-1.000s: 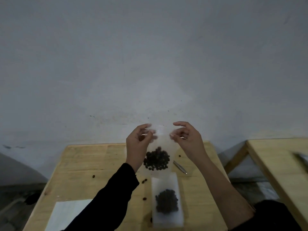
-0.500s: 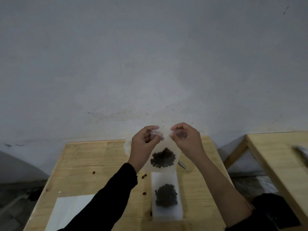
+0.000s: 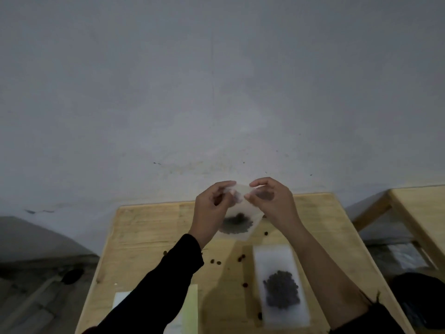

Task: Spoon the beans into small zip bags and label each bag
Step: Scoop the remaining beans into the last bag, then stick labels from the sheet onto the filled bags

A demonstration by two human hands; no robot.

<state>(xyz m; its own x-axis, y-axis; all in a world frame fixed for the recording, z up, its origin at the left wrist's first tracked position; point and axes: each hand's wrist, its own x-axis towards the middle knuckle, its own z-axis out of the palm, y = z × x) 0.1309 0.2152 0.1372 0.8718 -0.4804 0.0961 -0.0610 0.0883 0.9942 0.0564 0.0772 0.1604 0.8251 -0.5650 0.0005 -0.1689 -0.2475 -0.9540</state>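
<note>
Beans (image 3: 281, 294) heaped in white tray (image 3: 281, 255), nearest on wooden table (image 3: 149, 227). Beyond, loose beans (image 3: 241, 257) scattered. Farther, part-filled zip bag (image 3: 238, 233) held above table, top edge pinched by left hand (image 3: 212, 208) and right hand (image 3: 272, 201). Grey wall (image 3: 216, 92) behind.

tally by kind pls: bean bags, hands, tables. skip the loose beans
Zip bags with beans: 2 (held bag, pinched at its top by both hands; flat bag lying on the near table)
Hands: 2 (left hand, right hand)
Wooden tables: 2 (near table, side table)
Total: 6
</note>
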